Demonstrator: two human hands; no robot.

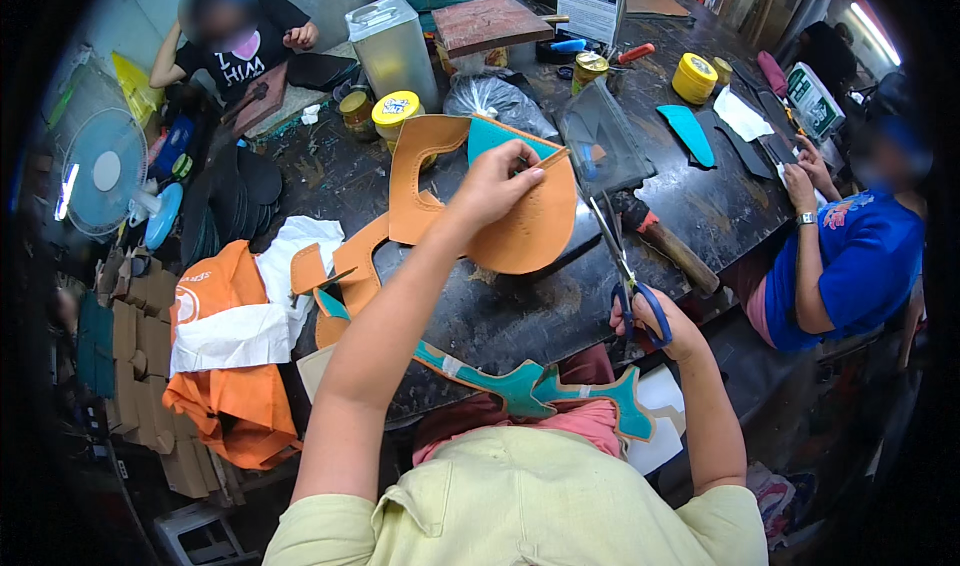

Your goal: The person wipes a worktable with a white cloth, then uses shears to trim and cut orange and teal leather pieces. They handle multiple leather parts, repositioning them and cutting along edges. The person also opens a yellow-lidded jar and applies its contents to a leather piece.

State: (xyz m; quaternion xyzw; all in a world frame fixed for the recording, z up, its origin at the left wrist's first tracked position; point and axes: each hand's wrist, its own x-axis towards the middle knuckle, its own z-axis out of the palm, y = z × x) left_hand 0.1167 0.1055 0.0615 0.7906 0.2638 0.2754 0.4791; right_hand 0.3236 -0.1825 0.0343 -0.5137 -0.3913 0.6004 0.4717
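Note:
My left hand (497,184) is closed, its fingers pinching the upper edge of a tan leather piece (530,231) with a teal lining (495,138). The piece is curved, with a rounded end, and is held up over the dark table. In my right hand (660,326) is a pair of scissors (618,251) with dark blue handles. Fingers sit in the handle loops, and the blades point up and away, just right of the leather and apart from it. More tan leather cut-outs (365,261) lie left of my left forearm. Teal-lined strips (520,388) rest by my lap.
A hammer (680,256) lies right of the scissors, near a clear plastic box (603,138). Yellow-lidded jars (397,108) and a square metal can (395,51) stand farther back. An orange cloth (235,406) hangs at left. Co-workers sit far left and at right (865,256).

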